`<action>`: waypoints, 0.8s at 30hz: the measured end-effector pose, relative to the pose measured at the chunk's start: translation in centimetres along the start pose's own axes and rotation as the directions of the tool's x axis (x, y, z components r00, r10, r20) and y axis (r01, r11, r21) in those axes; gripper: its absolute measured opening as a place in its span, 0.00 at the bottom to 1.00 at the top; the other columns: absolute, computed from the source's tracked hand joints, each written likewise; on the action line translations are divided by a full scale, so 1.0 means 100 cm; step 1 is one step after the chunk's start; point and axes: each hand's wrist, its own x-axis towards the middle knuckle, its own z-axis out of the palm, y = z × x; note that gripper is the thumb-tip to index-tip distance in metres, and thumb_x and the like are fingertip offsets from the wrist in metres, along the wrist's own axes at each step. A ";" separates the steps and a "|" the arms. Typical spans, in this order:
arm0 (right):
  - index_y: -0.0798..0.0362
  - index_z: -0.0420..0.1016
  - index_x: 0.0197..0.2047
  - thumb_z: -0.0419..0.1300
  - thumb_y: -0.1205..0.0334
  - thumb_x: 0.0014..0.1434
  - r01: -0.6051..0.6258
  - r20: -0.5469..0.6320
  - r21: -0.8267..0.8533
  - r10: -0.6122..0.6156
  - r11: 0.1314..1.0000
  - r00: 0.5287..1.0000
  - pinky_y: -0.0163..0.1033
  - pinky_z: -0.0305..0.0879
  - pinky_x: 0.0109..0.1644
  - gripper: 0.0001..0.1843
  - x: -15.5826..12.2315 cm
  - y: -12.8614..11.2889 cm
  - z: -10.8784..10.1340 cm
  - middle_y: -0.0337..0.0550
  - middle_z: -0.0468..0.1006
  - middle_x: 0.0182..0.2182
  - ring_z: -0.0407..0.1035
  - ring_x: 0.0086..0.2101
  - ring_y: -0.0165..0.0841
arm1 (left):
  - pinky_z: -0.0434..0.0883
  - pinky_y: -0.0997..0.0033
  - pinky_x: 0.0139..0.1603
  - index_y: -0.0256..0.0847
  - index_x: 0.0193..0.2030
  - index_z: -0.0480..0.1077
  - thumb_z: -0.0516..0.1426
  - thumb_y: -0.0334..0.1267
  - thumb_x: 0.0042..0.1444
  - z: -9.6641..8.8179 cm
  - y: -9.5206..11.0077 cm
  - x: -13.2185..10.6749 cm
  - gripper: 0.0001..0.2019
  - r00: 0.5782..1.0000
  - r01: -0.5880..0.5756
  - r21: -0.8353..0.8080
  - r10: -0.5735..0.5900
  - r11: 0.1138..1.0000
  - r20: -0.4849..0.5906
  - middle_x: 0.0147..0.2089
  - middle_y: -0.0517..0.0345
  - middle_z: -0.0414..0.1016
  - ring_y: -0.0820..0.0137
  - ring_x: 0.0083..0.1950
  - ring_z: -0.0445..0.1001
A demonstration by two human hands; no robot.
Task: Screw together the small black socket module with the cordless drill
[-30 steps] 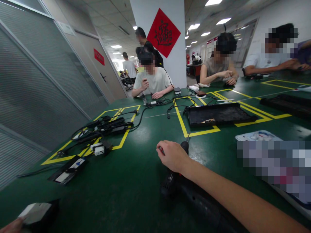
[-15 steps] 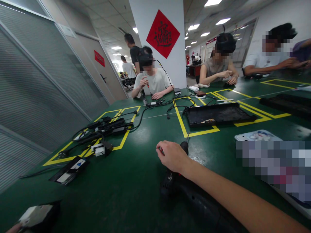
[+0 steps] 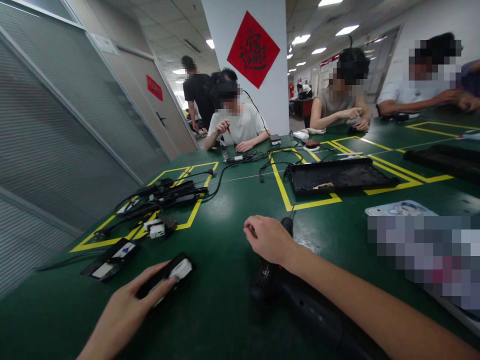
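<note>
My left hand [image 3: 129, 300] grips a small black-and-white casing [image 3: 182, 270], thumb along its pale side, above the green table [image 3: 210, 315]. My right hand [image 3: 270, 239] lies over the barrel of a black electric drill [image 3: 262, 287], with its fingers curled in. A thin bit sticks out past the hand from the drill's front end, pointing away from me. The drill's handle runs back beneath my right forearm. My right fingertips are partly hidden. An open black case piece with pale parts [image 3: 112, 260] lies beyond my left hand.
Tangled black cables [image 3: 165, 195] with a white plug-like block [image 3: 155, 228] lie at the left inside yellow tape. A black tray [image 3: 341, 175] stands ahead to the right. A pale, partly blurred case [image 3: 405, 207] lies at right. Several people sit across the table.
My left hand has come in from the lower left corner, carrying the black-and-white casing towards the middle. My right hand stays over the drill. The view has shifted slightly.
</note>
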 end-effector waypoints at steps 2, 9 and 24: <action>0.56 0.71 0.40 0.54 0.62 0.63 -0.008 -0.006 0.002 0.008 1.000 1.000 0.44 0.70 0.41 0.08 0.000 0.000 -0.001 0.40 0.76 0.35 0.72 0.35 0.32 | 0.65 0.53 0.57 0.49 0.57 0.65 0.55 0.58 0.49 0.013 0.031 0.029 0.29 0.983 -0.163 -0.116 0.171 0.980 0.067 0.57 0.58 0.71 0.54 0.58 0.68; 0.56 0.69 0.44 0.55 0.64 0.62 -0.162 -0.111 -0.030 0.158 0.986 0.981 0.44 0.69 0.42 0.08 -0.001 -0.002 -0.002 0.42 0.73 0.40 0.70 0.40 0.34 | 0.68 0.62 0.50 0.42 0.53 0.70 0.59 0.47 0.48 0.067 0.150 0.117 0.25 0.777 -0.448 -0.415 0.574 0.792 0.256 0.50 0.54 0.75 0.60 0.48 0.73; 0.55 0.70 0.45 0.58 0.59 0.60 -0.329 -0.022 -0.125 0.328 0.936 0.944 0.46 0.69 0.44 0.12 0.023 0.044 -0.003 0.45 0.71 0.47 0.69 0.43 0.37 | 0.66 0.63 0.51 0.39 0.52 0.71 0.60 0.47 0.49 0.101 0.175 0.145 0.23 0.609 -0.602 -0.486 0.758 0.634 0.234 0.51 0.51 0.73 0.60 0.51 0.70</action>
